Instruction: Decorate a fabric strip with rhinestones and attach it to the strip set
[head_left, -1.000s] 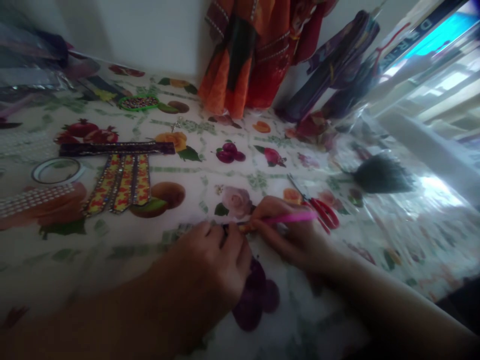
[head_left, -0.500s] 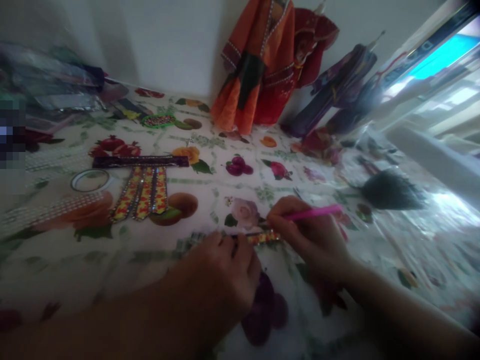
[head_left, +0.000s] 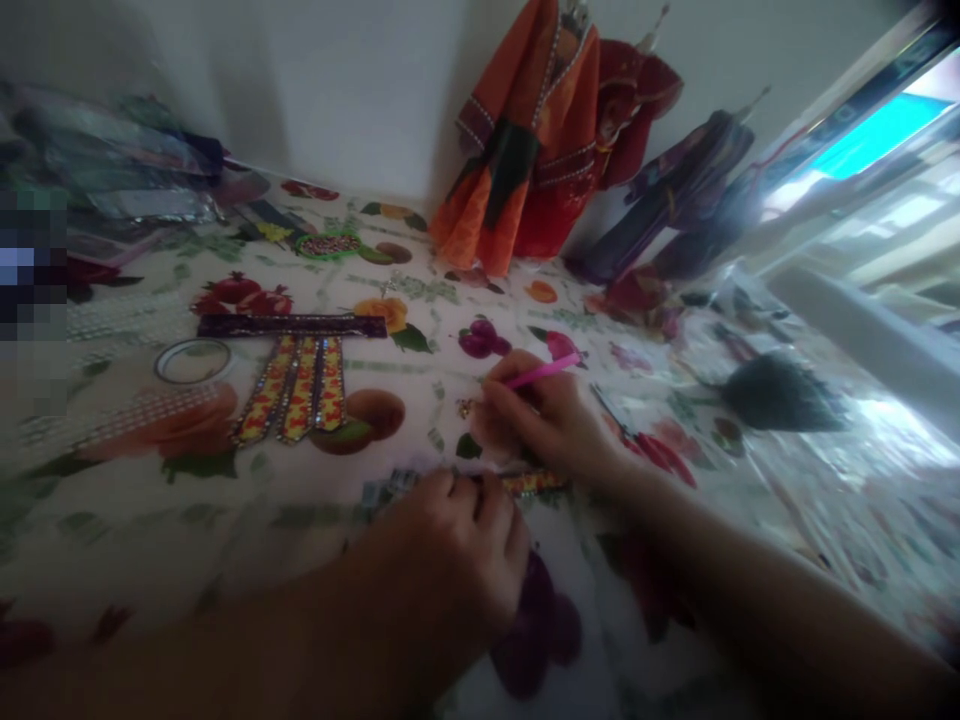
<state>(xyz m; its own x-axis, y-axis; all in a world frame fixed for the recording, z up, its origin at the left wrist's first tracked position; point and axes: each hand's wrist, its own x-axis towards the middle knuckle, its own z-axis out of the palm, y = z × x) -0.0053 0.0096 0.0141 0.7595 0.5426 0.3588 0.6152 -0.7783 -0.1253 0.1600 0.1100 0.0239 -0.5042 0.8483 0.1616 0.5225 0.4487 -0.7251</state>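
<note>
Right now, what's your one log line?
left hand: on patterned strip | right hand: gripping pink tool, near shiny bits | red-handled scissors: lying nearby

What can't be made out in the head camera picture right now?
Head view: left end of the patterned strip, hidden by the left hand.
Head view: lower end of the pink stick, covered by the right hand or lost in blur.
Head view: pieces in the green dish, too small to count.
Head view: top of the orange garment, cut off by the upper edge.

Fruit-printed tablecloth [head_left: 300, 490], yellow-patterned strips [head_left: 301, 390], tape roll [head_left: 193, 381], green dish [head_left: 330, 256], red-handled scissors [head_left: 664, 455], clear plastic [head_left: 757, 510]
</note>
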